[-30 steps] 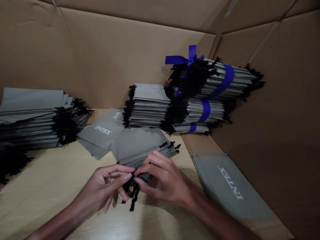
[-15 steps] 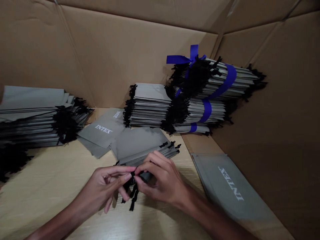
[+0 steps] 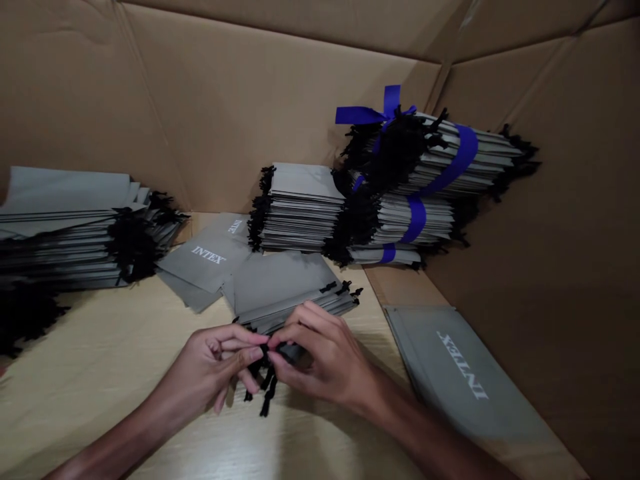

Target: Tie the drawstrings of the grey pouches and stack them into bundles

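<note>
My left hand point(image 3: 223, 363) and my right hand point(image 3: 320, 353) meet low in the middle of the head view, fingertips almost touching. Both pinch a black drawstring cord point(image 3: 269, 393), whose knotted ends dangle below the fingers. Just behind the hands lies a small pile of grey drawstring pouches point(image 3: 295, 308), with black knots at its right end. My right hand covers part of this pile. Exactly how the cord runs between the fingertips is hidden.
Loose grey pouches printed INTEX point(image 3: 207, 257) lie behind on the wooden table point(image 3: 125, 353). Stacked pouches point(image 3: 300, 213) stand at the back, beside bundles tied with blue ribbon point(image 3: 457, 160). Another stack point(image 3: 75, 233) is at left, a flat pouch point(image 3: 460, 367) at right. Cardboard walls point(image 3: 280, 100) enclose the table.
The hands hold nearly the same pinch; the left fingers have shifted slightly. The whole view has tilted a little.
</note>
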### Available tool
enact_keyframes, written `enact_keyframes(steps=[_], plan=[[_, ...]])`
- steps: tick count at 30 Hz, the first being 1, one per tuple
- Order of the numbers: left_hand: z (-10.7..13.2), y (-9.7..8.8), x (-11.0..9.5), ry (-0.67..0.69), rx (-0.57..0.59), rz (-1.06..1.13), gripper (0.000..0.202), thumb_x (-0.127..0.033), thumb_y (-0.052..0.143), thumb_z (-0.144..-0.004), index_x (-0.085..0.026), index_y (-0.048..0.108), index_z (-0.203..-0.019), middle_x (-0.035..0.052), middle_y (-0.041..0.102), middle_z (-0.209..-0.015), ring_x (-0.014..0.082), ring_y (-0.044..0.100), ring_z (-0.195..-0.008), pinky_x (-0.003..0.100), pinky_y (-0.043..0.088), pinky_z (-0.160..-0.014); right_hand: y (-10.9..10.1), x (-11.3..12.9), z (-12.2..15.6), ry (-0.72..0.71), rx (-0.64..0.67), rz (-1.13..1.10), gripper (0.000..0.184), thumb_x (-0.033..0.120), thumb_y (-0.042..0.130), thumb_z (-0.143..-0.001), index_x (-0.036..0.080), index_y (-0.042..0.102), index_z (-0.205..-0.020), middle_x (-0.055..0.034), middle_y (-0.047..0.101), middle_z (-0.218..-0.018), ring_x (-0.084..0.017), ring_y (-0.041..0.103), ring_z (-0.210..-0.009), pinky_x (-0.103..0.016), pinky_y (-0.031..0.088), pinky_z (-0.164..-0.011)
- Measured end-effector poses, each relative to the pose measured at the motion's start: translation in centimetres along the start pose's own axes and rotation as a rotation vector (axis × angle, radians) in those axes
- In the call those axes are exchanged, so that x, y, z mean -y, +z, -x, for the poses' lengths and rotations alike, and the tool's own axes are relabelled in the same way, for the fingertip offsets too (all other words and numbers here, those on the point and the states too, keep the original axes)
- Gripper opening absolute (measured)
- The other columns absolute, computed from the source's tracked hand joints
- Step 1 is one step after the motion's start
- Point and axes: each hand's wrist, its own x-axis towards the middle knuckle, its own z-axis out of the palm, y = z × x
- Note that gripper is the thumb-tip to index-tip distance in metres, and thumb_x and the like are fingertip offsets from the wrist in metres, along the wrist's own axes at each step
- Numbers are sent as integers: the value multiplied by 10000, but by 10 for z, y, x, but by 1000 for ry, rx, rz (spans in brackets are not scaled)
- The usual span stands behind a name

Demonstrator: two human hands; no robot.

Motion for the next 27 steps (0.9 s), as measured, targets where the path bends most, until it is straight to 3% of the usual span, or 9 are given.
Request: enact_keyframes(steps=[10,20,27], plan=[[1,6,4,-32,-86,-22,606,-698,934,-662,-164,793,-910,56,761,-533,87,450,-303,197,349,-332,-1,-1,2,-43,61,24,63,233,719,-1036,220,720,-1098,-26,721,-971,-194,654,-871,-316,472,-698],[1,8,6,-1,-82,0,513,-642,938,-700,-188,783,-882,10,732,-537,80,428,-315,195,300,-335,18,4,6,-28,-30,120,147,185,639,-925,225,676,-1061,-23,694,-925,-205,619,-823,-329,442,-681],[2,8,6,24,-70,-17,501,-601,936,-704,-182,751,-908,58,836,-755,148,666,-445,168,347,-311,22,3,8,-51,-47,154,178,188,616,-897,228,652,-1066,-26,684,-920,-215,613,-813,-344,448,-668]])
